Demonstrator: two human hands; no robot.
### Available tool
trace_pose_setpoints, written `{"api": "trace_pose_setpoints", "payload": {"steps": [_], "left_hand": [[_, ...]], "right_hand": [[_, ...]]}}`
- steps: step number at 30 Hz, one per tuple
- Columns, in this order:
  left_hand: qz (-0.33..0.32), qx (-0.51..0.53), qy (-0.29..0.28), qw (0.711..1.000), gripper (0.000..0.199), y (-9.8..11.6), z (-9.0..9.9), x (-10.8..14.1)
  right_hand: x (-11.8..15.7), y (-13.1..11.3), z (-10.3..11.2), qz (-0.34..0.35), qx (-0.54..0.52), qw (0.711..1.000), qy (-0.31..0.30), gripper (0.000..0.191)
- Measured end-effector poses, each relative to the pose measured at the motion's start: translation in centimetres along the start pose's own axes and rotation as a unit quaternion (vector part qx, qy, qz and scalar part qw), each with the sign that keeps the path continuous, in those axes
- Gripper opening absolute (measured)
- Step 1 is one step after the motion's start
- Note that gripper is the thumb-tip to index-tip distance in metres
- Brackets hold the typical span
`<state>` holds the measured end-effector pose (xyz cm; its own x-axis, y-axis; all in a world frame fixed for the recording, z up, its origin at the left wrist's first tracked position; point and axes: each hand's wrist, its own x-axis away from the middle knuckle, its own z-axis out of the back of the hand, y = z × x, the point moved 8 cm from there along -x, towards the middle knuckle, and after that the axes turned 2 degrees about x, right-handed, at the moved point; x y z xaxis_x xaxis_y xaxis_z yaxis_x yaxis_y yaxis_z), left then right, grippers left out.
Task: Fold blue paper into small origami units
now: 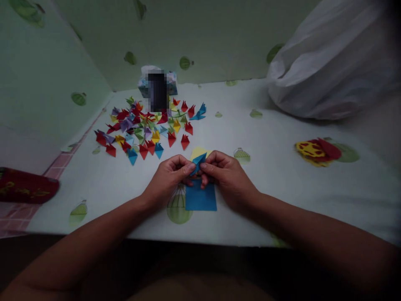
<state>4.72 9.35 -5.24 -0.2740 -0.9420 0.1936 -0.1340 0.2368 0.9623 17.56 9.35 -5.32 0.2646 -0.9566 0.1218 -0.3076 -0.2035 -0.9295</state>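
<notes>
A small folded piece of blue origami paper is pinched between both hands above the table. My left hand grips its left side with thumb and fingers closed. On its right side, my right hand does the same. Just below the fingers lies a flat blue paper square, its far edge partly hidden by them. A yellow paper shows behind the hands, mostly covered. Several folded paper cranes in red, blue, green, yellow and purple spread out beyond my left hand.
A tissue box stands against the back wall, with a dark pixelated patch before it. A white plastic bag bulges at the back right. Red and yellow cut-outs lie at the right. A red item with yellow marks sits at the left edge.
</notes>
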Motion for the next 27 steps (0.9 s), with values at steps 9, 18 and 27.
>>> {"api": "trace_pose_setpoints", "payload": {"steps": [9, 18, 27], "left_hand": [[-0.083, -0.091, 0.048, 0.991, 0.025, 2.3, 0.4, 0.4], [-0.147, -0.187, 0.043, 0.970, 0.017, 2.9, 0.3, 0.6], [-0.195, -0.220, 0.038, 0.955, 0.013, 3.5, 0.3, 0.7]], "right_hand": [[-0.2, -0.1, -0.3, 0.004, 0.049, 0.998, -0.032, 0.017], [-0.3, -0.6, 0.1, 0.025, 0.073, 0.997, -0.017, 0.014], [-0.2, -0.7, 0.3, 0.032, 0.042, 0.999, -0.005, 0.012]]}}
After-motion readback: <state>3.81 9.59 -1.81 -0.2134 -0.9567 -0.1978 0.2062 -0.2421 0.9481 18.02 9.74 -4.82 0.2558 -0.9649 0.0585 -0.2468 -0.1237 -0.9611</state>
